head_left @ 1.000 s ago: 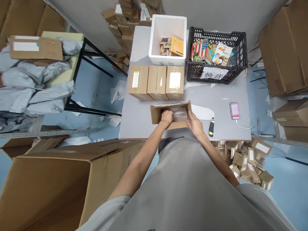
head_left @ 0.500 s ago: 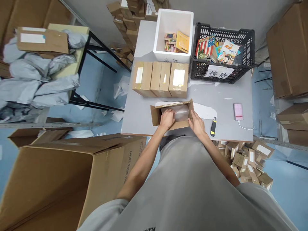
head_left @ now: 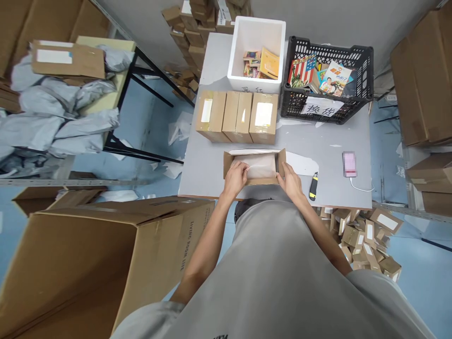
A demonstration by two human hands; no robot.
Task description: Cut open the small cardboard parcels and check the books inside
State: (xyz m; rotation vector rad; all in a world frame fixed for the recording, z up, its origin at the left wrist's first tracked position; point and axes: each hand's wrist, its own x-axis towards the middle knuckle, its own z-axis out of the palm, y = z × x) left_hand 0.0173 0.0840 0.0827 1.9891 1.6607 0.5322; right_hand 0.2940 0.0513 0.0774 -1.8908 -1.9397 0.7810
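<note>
Centrally in the frame, an open cardboard box (head_left: pixel 263 181) sits between both hands. Its right front corner is pinched by the right hand (head_left: pixel 291 183), thumb against fingers. The left hand (head_left: pixel 236 180) bends over the left end, fingertips at the pale plastic-wrapped packet (head_left: pixel 262 165) inside; whether they pinch it, I cannot tell.

This looks like a packing room. Brown boxes (head_left: pixel 236 115) with white labels (head_left: pixel 263 114) stand on the bench (head_left: pixel 326 153), and a knife (head_left: pixel 313 187) lies there too. A black crate (head_left: pixel 291 107) holds books (head_left: pixel 335 79). Grey bags (head_left: pixel 49 106) lie heaped at the left, and more boxes (head_left: pixel 368 245) are piled on the floor (head_left: pixel 425 282).
</note>
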